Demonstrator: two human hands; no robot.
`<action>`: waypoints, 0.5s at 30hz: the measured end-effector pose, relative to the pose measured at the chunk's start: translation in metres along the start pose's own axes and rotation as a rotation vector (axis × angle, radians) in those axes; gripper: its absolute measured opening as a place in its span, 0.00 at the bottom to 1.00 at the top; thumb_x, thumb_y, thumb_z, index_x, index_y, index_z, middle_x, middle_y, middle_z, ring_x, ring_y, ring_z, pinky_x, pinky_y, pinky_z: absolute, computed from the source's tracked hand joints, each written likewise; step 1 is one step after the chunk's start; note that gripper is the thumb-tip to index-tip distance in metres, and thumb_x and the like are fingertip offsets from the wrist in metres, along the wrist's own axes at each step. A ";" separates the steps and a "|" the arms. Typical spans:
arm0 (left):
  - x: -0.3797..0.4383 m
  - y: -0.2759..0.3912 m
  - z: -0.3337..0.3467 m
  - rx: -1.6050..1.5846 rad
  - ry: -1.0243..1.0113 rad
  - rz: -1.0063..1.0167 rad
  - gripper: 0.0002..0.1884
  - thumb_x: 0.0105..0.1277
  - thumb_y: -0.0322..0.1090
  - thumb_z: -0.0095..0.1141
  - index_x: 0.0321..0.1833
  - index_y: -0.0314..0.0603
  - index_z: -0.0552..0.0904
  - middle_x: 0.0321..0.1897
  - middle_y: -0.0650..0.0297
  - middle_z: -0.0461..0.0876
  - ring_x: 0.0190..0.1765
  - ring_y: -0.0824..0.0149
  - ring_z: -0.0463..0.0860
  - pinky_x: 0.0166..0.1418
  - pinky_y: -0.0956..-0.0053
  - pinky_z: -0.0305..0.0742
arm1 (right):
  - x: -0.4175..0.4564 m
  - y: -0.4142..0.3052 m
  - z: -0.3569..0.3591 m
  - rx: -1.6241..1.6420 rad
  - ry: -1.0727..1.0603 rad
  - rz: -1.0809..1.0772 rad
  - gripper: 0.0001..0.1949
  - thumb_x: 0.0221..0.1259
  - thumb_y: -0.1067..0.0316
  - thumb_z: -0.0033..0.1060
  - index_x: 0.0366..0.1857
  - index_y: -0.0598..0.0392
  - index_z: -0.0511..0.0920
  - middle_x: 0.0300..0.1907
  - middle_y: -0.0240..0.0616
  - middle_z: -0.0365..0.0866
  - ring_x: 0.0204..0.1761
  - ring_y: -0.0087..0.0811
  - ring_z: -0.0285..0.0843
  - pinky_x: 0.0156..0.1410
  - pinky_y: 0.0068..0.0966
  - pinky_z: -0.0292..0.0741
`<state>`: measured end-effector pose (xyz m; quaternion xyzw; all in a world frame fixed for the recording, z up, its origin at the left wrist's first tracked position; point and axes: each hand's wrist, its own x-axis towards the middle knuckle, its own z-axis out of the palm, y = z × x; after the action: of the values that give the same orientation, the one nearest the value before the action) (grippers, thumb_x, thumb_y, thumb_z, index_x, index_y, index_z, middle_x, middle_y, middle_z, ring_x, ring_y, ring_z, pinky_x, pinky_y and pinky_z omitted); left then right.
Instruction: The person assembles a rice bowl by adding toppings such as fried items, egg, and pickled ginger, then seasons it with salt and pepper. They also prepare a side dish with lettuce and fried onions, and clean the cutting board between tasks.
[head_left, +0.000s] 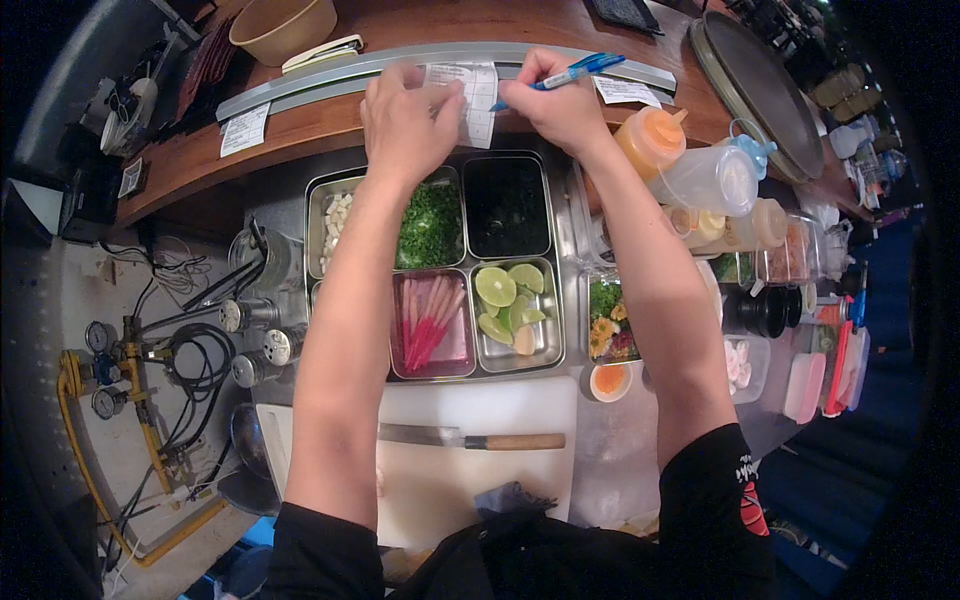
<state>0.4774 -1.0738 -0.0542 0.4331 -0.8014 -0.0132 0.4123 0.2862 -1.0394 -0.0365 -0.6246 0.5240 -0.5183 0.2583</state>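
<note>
At the top middle, a printed paper slip (478, 112) hangs from a metal ticket rail (337, 75) on the wooden shelf. My left hand (415, 120) is at the slip's left edge, its fingers bent against the paper; whether they pinch it is hidden. My right hand (551, 101) grips a blue pen (577, 73), its tip at the slip's right side. Below my arms stands a steel tray of compartments with chopped green herbs (431, 229), cut limes (496, 287), pink-and-white stalks (431, 319) and white cubes (336, 225). A wooden-handled knife (517, 442) lies on the white cutting board (480, 405).
Squeeze bottles (652, 142) stand or lean by my right forearm, near a small bowl of orange food (609, 382) and plastic containers (804, 386). Metal shakers (282, 346) stand left of the tray. More slips (245, 129) hang on the rail. A blue cloth (514, 499) lies nearest my body.
</note>
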 end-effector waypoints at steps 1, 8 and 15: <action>0.000 -0.004 -0.002 -0.020 -0.023 0.038 0.12 0.55 0.45 0.66 0.38 0.52 0.90 0.45 0.54 0.78 0.52 0.52 0.74 0.56 0.58 0.69 | -0.002 -0.006 0.001 -0.010 -0.027 0.023 0.12 0.51 0.65 0.68 0.20 0.55 0.73 0.20 0.25 0.74 0.24 0.15 0.67 0.29 0.17 0.65; -0.003 0.002 0.002 0.009 0.021 0.000 0.15 0.52 0.49 0.69 0.39 0.52 0.90 0.46 0.54 0.78 0.53 0.53 0.74 0.57 0.58 0.68 | -0.004 -0.001 0.004 -0.057 -0.037 -0.084 0.12 0.51 0.64 0.69 0.20 0.55 0.73 0.20 0.24 0.73 0.24 0.15 0.65 0.29 0.18 0.64; -0.002 0.016 0.005 0.061 0.046 -0.124 0.16 0.50 0.50 0.70 0.40 0.53 0.90 0.49 0.55 0.77 0.56 0.54 0.72 0.59 0.60 0.66 | -0.005 0.000 0.005 -0.078 0.008 -0.132 0.12 0.51 0.65 0.67 0.19 0.56 0.71 0.19 0.25 0.71 0.23 0.16 0.65 0.29 0.18 0.63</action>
<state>0.4632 -1.0645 -0.0528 0.4945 -0.7633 -0.0043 0.4156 0.2915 -1.0363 -0.0397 -0.6652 0.5023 -0.5161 0.1970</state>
